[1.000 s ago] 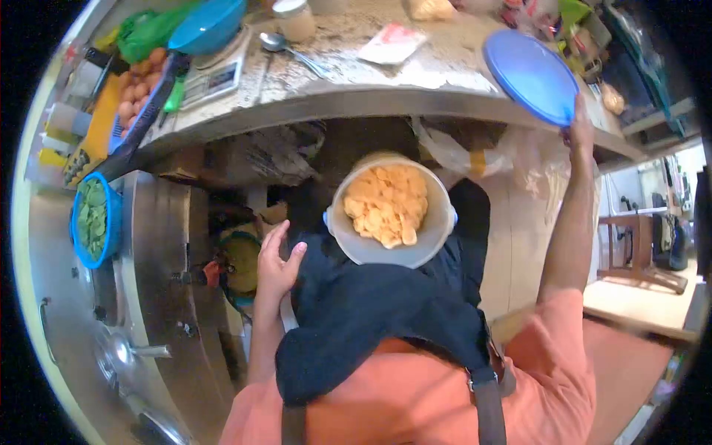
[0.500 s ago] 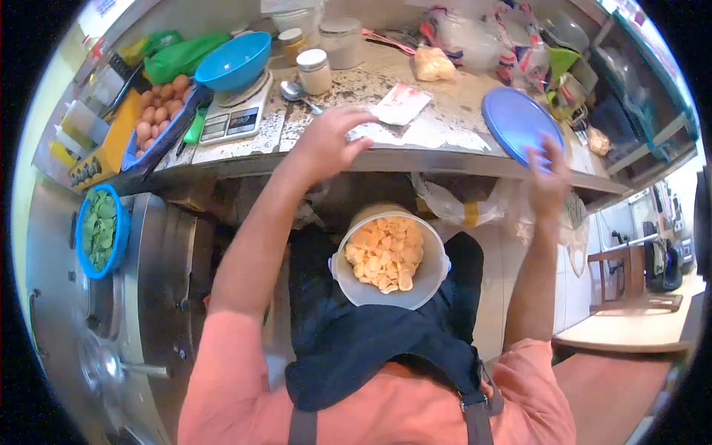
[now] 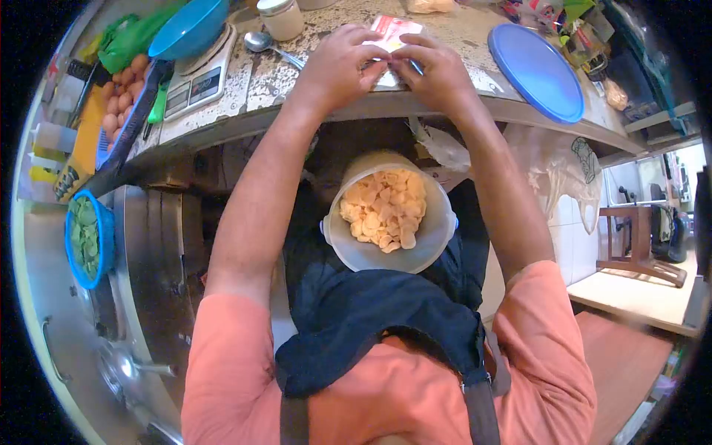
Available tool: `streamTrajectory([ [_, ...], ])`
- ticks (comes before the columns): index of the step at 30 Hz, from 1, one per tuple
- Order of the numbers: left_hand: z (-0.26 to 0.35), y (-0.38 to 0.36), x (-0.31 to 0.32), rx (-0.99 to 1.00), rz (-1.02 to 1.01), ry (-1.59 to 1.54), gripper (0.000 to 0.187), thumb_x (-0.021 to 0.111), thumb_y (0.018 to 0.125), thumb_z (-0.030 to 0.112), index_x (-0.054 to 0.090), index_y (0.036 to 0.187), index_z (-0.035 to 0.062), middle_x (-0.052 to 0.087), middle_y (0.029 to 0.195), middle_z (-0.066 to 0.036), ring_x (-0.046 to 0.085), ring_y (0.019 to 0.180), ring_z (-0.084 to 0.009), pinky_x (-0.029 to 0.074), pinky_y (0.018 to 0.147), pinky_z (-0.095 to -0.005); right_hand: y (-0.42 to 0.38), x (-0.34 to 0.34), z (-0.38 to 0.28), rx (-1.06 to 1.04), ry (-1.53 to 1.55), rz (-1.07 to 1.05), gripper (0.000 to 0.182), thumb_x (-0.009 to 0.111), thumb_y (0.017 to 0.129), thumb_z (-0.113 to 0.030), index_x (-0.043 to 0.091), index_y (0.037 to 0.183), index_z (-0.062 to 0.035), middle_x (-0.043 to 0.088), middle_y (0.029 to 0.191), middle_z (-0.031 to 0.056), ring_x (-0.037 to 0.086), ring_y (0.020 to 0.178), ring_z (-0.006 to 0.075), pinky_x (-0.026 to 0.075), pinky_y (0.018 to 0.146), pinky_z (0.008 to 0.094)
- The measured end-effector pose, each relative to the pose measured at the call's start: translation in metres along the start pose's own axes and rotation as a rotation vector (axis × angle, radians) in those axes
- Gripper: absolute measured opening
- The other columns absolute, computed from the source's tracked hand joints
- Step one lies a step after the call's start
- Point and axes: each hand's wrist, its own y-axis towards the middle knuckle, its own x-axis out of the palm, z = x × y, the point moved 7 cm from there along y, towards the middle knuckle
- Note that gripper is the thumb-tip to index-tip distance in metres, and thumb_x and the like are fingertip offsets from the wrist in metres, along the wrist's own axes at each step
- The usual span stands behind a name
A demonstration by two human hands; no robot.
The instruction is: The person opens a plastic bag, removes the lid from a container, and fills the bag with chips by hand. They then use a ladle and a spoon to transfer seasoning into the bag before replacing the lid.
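Both my hands meet at the counter's front edge on a small red-and-white packet [image 3: 391, 28]. My left hand [image 3: 340, 65] grips its left side and my right hand [image 3: 434, 70] grips its right side. Below the hands, against my dark apron, sits a white bucket [image 3: 367, 254] filled with pale yellow chips [image 3: 386, 208]. A round blue lid [image 3: 535, 70] lies flat on the counter to the right of my right hand.
On the speckled counter [image 3: 245, 81] stand a kitchen scale [image 3: 196, 78] with a blue bowl [image 3: 187, 30], a spoon [image 3: 263, 43], a jar [image 3: 280, 16] and a tray of eggs [image 3: 122, 93]. A blue basket of green leaves [image 3: 87, 237] sits at the left. Plastic bags [image 3: 552, 167] hang under the counter.
My right hand let go of the blue lid, now lying on the counter, and moved left. My left hand rose from my lap; both now hold the packet.
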Motion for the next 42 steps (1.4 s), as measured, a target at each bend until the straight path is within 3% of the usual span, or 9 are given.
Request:
streamTrajectory([
  [13,0.011,0.022,0.000,0.020,0.086,0.077,0.018,0.070,0.076,0.012,0.070,0.093,0.0064,0.067,0.109,-0.010,0.059,0.111,-0.0322,0.047,0.097,-0.0433,-0.001,-0.013,0.001,0.015,0.046,0.114,0.014,0.070,0.082,-0.013,0.071,0.093,-0.0034,0.064,0.120,0.0125,0.069,0.092,0.0253,0.055,0.080,0.0339],
  [19,0.016,0.017,-0.001,0.104,0.190,-0.042,0.018,0.069,0.079,0.017,0.069,0.094,0.0076,0.067,0.103,-0.009,0.061,0.106,-0.0306,0.049,0.091,-0.0427,-0.001,-0.017,0.004,0.071,0.227,0.037,0.012,0.071,0.082,-0.012,0.071,0.092,-0.0047,0.062,0.124,0.0141,0.064,0.106,0.0247,0.050,0.090,0.0342],
  [21,0.006,0.015,0.009,-0.071,-0.010,-0.094,0.018,0.068,0.080,0.022,0.070,0.094,0.0103,0.068,0.098,-0.009,0.063,0.098,-0.0298,0.051,0.085,-0.0416,-0.003,-0.022,-0.002,-0.023,0.240,0.122,0.013,0.072,0.079,-0.017,0.070,0.087,-0.0074,0.064,0.120,0.0149,0.063,0.107,0.0312,0.050,0.091,0.0380],
  [30,-0.003,0.012,0.008,-0.214,-0.044,-0.012,0.019,0.066,0.076,0.021,0.071,0.094,0.0145,0.070,0.091,-0.008,0.066,0.088,-0.0285,0.053,0.076,-0.0417,-0.041,-0.039,-0.033,0.086,0.406,0.078,0.012,0.068,0.084,-0.012,0.063,0.093,-0.0043,0.057,0.130,0.0166,0.052,0.124,0.0319,0.039,0.104,0.0402],
  [33,-0.007,0.011,0.011,-0.203,-0.014,-0.032,0.018,0.065,0.076,0.018,0.071,0.092,0.0149,0.070,0.092,-0.008,0.066,0.088,-0.0287,0.054,0.077,-0.0417,-0.053,-0.055,-0.047,0.064,0.533,0.133,0.009,0.065,0.089,-0.009,0.061,0.096,-0.0045,0.062,0.119,0.0120,0.058,0.111,0.0224,0.044,0.097,0.0341],
  [35,-0.006,0.011,0.011,-0.223,0.003,0.010,0.017,0.065,0.076,0.018,0.070,0.093,0.0147,0.070,0.092,-0.009,0.066,0.088,-0.0290,0.054,0.077,-0.0420,-0.063,-0.068,-0.046,0.355,0.816,0.186,0.004,0.061,0.093,-0.007,0.059,0.096,-0.0047,0.062,0.105,0.0050,0.057,0.093,0.0115,0.046,0.085,0.0261],
  [36,-0.007,0.011,0.009,-0.248,0.019,0.056,0.017,0.066,0.077,0.018,0.069,0.093,0.0145,0.070,0.092,-0.009,0.066,0.088,-0.0294,0.054,0.077,-0.0422,-0.065,-0.087,-0.052,0.221,0.780,0.281,0.003,0.058,0.096,-0.007,0.058,0.098,-0.0048,0.059,0.096,-0.0001,0.052,0.083,0.0063,0.045,0.077,0.0207],
  [40,-0.003,0.011,0.001,-0.280,0.061,-0.042,0.023,0.069,0.080,0.023,0.064,0.100,0.0116,0.068,0.103,-0.012,0.064,0.098,-0.0334,0.053,0.082,-0.0427,-0.102,-0.155,-0.065,0.245,1.124,0.656,0.018,0.054,0.097,-0.004,0.050,0.114,-0.0053,0.062,0.108,0.0121,0.063,0.093,0.0218,0.056,0.081,0.0399],
  [42,0.005,0.014,-0.008,-0.116,0.177,-0.039,0.023,0.070,0.079,0.020,0.064,0.099,0.0107,0.066,0.106,-0.012,0.063,0.100,-0.0338,0.052,0.084,-0.0430,-0.116,-0.165,-0.077,0.221,0.994,0.518,0.023,0.057,0.094,-0.002,0.050,0.116,-0.0061,0.063,0.103,0.0107,0.064,0.089,0.0212,0.055,0.078,0.0366],
])
